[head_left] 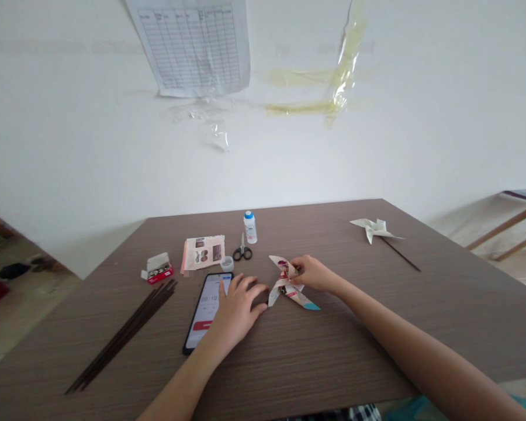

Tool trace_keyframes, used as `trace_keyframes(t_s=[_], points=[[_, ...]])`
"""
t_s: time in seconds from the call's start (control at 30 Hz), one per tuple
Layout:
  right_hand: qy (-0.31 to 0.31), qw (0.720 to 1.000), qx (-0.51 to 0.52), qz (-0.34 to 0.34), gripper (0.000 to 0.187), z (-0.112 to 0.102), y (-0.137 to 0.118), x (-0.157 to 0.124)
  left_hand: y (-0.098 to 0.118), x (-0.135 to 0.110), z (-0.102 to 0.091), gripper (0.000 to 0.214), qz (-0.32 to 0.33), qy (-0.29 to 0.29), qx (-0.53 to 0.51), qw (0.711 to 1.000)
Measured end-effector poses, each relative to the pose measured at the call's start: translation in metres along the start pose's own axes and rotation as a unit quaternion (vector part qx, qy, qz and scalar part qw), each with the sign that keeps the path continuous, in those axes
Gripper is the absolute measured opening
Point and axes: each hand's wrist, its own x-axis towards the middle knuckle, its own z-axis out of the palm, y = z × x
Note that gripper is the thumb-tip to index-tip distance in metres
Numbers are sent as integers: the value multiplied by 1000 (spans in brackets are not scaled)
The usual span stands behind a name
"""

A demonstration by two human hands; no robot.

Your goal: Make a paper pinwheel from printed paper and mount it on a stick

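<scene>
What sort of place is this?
Probably a plain workroom set up for paper crafts: scissors, a blue-capped bottle, a paper pinwheel on a stick, and a taped-up grid sheet.

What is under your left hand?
Your left hand is lying partly over a black smartphone. Its screen shows numbers like a timer and a red bar. The hand covers the phone's right side, so whatever is on that part of the screen cannot be seen.

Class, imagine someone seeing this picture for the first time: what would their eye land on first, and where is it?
First comes the printed paper pinwheel mid-table, pinched at its centre by the right hand. Just left of it, the left hand rests over a phone. Farther right lies a white pinwheel on a dark stick.
</scene>
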Motion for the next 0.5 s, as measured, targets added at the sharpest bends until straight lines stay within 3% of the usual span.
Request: trace_keyframes(t_s=[0.17, 0.5], points=[[-17, 1000, 15, 11, 4, -2, 3, 1, -4, 1, 3, 52, -1, 11, -6, 1000], [6, 999, -45, 20, 21, 1, -5, 0, -2, 0, -1, 52, -23, 21, -5, 1000]])
